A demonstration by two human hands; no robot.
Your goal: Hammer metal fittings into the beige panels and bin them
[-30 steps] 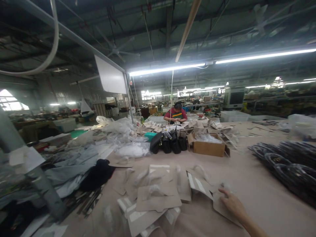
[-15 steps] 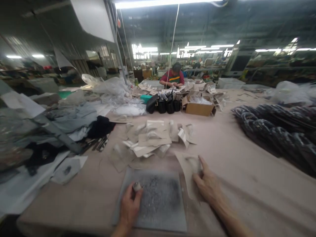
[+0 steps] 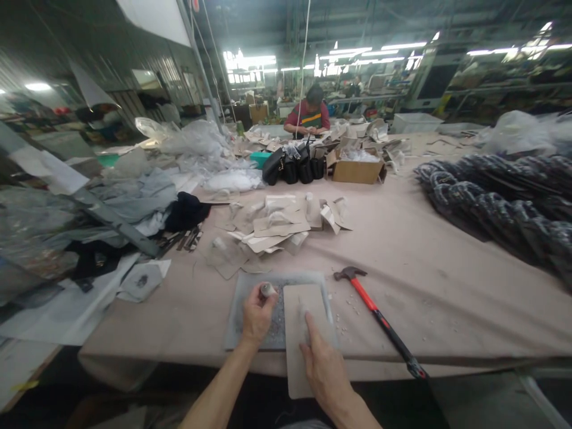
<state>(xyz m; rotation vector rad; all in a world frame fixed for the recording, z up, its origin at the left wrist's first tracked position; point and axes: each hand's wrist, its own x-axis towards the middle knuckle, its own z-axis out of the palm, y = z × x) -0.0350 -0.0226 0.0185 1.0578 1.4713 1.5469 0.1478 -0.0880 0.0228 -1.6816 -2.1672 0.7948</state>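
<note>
My left hand (image 3: 257, 319) is closed around a short, light grey cylindrical tool (image 3: 268, 289), upright over the left part of a grey board (image 3: 236, 328); its lower end is hidden by my fingers. My right hand (image 3: 325, 363) grips a flat beige panel (image 3: 297, 357) with rounded corners, the index finger stretched along its face. This panel lies over the right part of the board and sticks out past the table's front edge. Right of the board is a claw hammer (image 3: 373, 310) with a red and black handle.
Beyond the board is a loose pile of beige panels (image 3: 281, 226) with white and clear bits. Black bags (image 3: 295, 167) and a cardboard box (image 3: 357, 170) stand farther back. Dark wrapped items (image 3: 491, 202) cover the right side. A co-worker (image 3: 309, 113) sits across the table.
My right hand has brought the beige panel left and nearer, onto the board. The hammer now shows where my right arm was. My left hand still holds the cylindrical tool; the view has shifted.
</note>
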